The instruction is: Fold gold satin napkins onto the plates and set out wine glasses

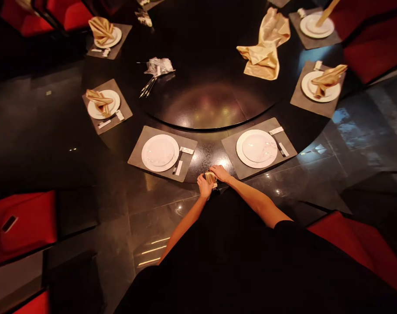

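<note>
At the near edge of a round black table [205, 152], both my hands are closed on a small folded gold napkin [210, 178]. My left hand [204, 187] grips it from below and the left. My right hand [220, 173] presses on it from above and the right. The napkin sits between two grey placemats. The left placemat [138, 155] carries a bare white plate [159, 152], and the right placemat [286, 139] carries another bare white plate [256, 148].
A dark turntable [205, 104] fills the table's middle, with loose gold napkins [265, 48] and wrapped cutlery [157, 67] on it. Further settings hold folded napkins on plates [102, 104] [323, 83] [103, 31]. Red chairs [22, 222] [358, 244] ring the table.
</note>
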`<state>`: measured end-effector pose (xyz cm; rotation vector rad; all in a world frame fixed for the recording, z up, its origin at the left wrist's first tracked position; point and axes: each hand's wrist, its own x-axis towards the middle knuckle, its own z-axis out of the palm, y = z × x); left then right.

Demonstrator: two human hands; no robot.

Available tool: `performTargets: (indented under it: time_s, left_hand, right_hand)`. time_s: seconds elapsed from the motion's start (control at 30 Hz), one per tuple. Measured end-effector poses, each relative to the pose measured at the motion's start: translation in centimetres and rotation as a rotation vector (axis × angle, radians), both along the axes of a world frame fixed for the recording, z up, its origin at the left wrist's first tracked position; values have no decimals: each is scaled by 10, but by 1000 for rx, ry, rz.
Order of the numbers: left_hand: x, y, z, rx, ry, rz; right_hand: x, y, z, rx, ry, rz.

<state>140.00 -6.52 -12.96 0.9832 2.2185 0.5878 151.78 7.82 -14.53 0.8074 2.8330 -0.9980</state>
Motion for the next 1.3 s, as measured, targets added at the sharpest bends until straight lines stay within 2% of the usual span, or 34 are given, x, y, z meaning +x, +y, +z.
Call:
performTargets:
  time_s: [0.07, 0.13, 0.2, 0.3, 0.37, 0.47, 0.53, 0.6, 0.67, 0.77, 0.83, 0.93, 1.0, 1.07, 1.13, 1.23, 1.3]
  left_hand:
    - [-2, 3, -3, 16, -188, 80]
    - [-2, 7, -3, 37, -447, 81]
    - [4, 10, 0, 80, -646, 70]
    - [20, 14, 13, 80, -822, 75]
    - [31, 21, 27, 7, -979, 102]
    - [44, 41, 54, -100, -1316, 193]
    - [53, 58, 73, -95, -1502, 294]
    - [68, 74, 91, -47, -1572, 363]
    - [87, 85, 106, 42, -1534, 401]
    - [111, 90, 126, 162, -1476, 410]
    - [114, 89, 138, 164, -1519, 316]
    - [96, 87, 150, 33, -1553, 107]
    - [75, 89, 153, 36, -1447, 75]
    - [57, 94, 153, 107, -1299, 59]
    - [47, 101, 152, 107, -1202, -50]
    - [50, 109, 152, 56, -1099, -271]
    - [58, 113, 153, 110, -1003, -307]
  right_hand:
    - [10, -4, 4, -32, 55, 6]
    - [19, -4, 11, -63, 127, -52]
    - [28, 0, 22, -101, 192, -149]
    - [48, 10, 43, -207, 232, -344]
    - [67, 12, 60, -259, 282, -542]
    - [100, 2, 87, -276, 448, -996]
    - [114, -14, 104, -362, 501, -1281]
    - [115, -33, 119, -526, 473, -1389]
    - [106, -49, 132, -637, 439, -1338]
    - [89, -60, 151, -564, 499, -1258]
    - [87, -58, 163, -484, 572, -1233]
    - [99, -48, 178, -429, 621, -1200]
    - [112, -42, 185, -420, 614, -1196]
    - [124, -39, 190, -435, 586, -1156]
    - [134, -38, 195, -462, 564, -1065]
    - [143, -38, 201, -468, 542, -1006]
    - [149, -35, 206, -445, 475, -1025]
